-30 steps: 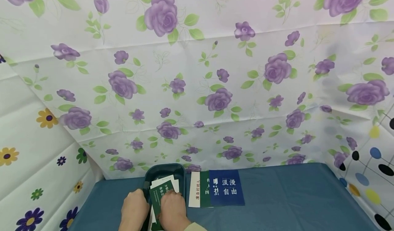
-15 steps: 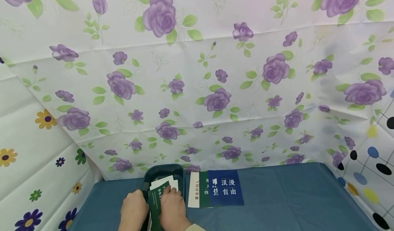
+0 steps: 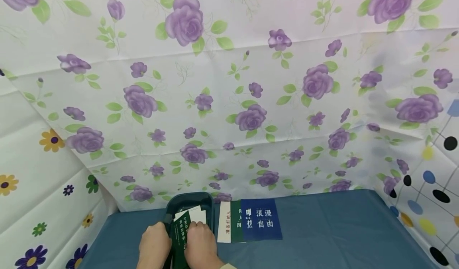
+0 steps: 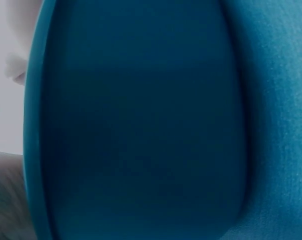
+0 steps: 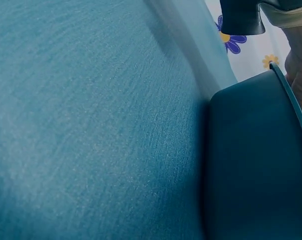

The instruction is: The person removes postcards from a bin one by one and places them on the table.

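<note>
In the head view a dark teal plastic basket stands on the table, holding white cards and a green card with white Chinese characters. My right hand is inside it, fingers bent over the green card's right edge, gripping the card, which leans to the left. At the basket's left rim my left hand is curled, holding that side. Most of the card's lower part is hidden by the right hand. In the left wrist view the basket's outer wall fills the middle; the right wrist view shows its side wall.
Right of the basket lie overlapping cards: a white one, a green one and a blue one. Blue-green cloth covers the table. A purple-flowered sheet rises behind, with patterned sheets at both sides.
The green card has shifted slightly left and tilted over in the right hand, showing more of its lettering. The left hand stays at the rim. The head view has drifted slightly.
</note>
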{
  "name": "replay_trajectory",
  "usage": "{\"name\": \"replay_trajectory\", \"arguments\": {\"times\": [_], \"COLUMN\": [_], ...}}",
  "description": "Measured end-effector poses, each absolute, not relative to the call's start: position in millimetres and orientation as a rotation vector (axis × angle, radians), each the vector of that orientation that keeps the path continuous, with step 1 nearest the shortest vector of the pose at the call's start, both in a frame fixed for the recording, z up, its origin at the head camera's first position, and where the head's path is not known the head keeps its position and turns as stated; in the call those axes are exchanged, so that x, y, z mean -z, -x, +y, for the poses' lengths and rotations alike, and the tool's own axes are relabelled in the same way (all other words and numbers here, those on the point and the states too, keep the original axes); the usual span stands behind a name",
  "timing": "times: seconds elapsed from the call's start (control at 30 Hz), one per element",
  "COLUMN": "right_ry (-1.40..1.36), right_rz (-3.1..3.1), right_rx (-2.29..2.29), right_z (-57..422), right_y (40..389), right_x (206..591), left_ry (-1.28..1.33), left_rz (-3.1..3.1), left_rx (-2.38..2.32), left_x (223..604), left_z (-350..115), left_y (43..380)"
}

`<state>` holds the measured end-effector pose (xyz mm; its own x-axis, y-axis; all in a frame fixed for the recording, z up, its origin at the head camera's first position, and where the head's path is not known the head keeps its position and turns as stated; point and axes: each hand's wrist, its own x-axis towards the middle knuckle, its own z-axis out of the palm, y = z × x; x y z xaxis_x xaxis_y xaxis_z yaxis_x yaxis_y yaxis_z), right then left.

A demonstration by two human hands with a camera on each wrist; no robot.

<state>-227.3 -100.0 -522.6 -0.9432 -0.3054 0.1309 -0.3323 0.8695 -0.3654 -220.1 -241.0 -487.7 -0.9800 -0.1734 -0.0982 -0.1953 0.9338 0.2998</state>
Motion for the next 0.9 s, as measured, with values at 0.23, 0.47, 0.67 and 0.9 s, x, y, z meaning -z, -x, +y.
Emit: {"name": "replay_trajectory", "arguments": {"times": [0.23, 0.47, 0.67, 0.9], "right_ry": [-0.468, -0.477, -0.467, -0.477], "right_rz": [-2.928, -2.836, -2.81, -2.838], "right_rx": [-0.739, -0.94, -1.007, -1.024], "right_z": [-100, -95, -92, -91], "right_y": [227, 223, 225, 225], "right_x": [524, 523, 520, 520], "left_ry": [0.308, 0.325, 0.328, 0.338], "left_rz": [3.006, 3.004, 3.037, 2.955], "left_rx": [-0.503, -0.521, -0.577, -0.665], "left_x": [488, 490, 491, 493], "left_z": [-240, -242, -246, -256], "left_y": [219, 219, 221, 224]}}
